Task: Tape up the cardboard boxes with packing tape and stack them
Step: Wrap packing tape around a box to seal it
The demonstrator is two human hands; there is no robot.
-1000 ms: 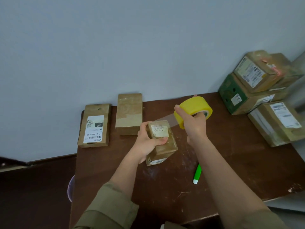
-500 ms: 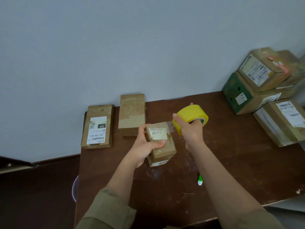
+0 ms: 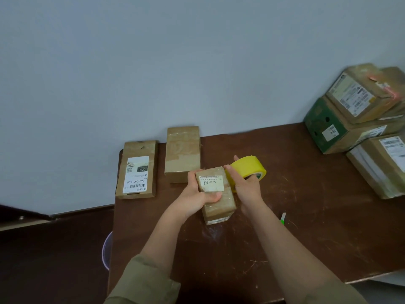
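Note:
A small brown cardboard box with a white label stands on the dark wooden table at its middle. My left hand grips the box from the left, thumb lying across its top. My right hand holds a yellow roll of packing tape pressed right against the box's right side. Two more brown boxes lie flat at the table's back left: one with a barcode label and a plain one.
A stack of larger boxes, one green, fills the back right corner against the pale wall. A green and white pen lies right of my right forearm. A pale purple bin rim shows beside the table's left edge.
My right hand has brought the tape roll leftward and down, from a stretched strip's length away to touching the box. My left hand keeps its grip on the box.

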